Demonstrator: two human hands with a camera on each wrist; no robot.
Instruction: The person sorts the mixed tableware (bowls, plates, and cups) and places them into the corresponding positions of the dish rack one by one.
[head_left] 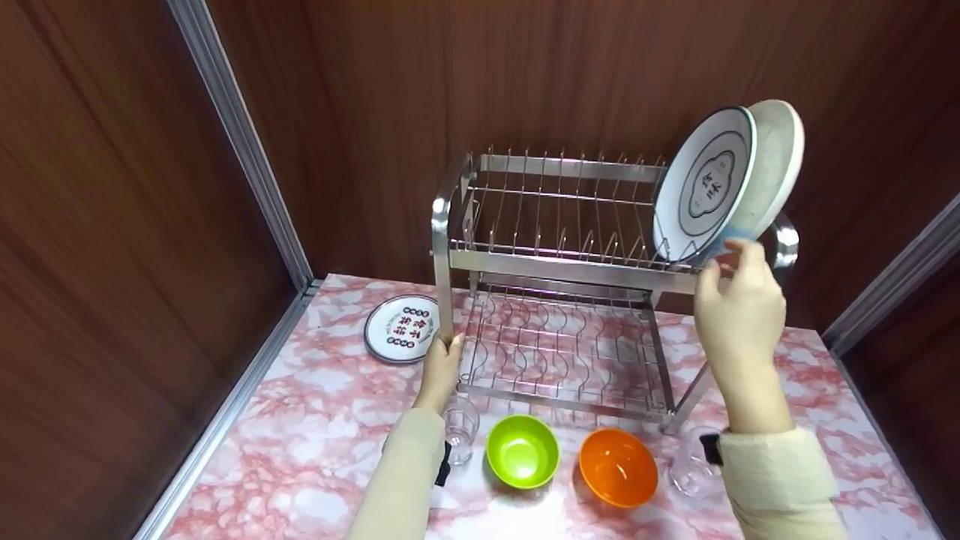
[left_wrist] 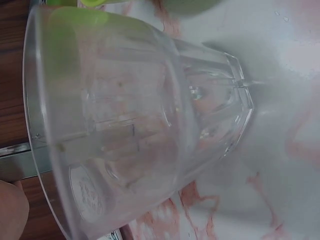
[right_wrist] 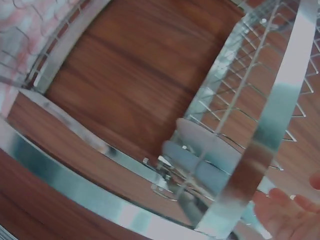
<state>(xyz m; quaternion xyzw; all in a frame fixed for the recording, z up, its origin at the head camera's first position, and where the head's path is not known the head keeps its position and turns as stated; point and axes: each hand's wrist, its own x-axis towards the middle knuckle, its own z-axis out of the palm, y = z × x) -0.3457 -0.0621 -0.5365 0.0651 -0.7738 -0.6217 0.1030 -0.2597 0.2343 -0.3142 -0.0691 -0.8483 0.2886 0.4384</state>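
Note:
A two-tier metal dish rack (head_left: 555, 262) stands on the table. My left hand (head_left: 441, 364) grips its left front leg, thumb on the near side; in the left wrist view only a bit of that hand (left_wrist: 11, 212) shows. Two plates lean upright at the right end of the upper tier: a white plate (head_left: 694, 202) with a dark rim and printed characters, and a paler plate (head_left: 784, 161) behind it. Close to their lower front edges is my right hand (head_left: 742, 300), fingers loosely bent with a gap between thumb and forefinger. Its fingers (right_wrist: 280, 210) appear beside the rack's bar in the right wrist view.
A printed white plate (head_left: 397, 341) lies flat left of the rack. In front stand a green bowl (head_left: 523, 451), an orange bowl (head_left: 619, 469), a clear cup (left_wrist: 125, 115) by my left forearm and another clear cup (head_left: 691, 469) by my right wrist. Wooden panels (head_left: 360, 90) enclose the table.

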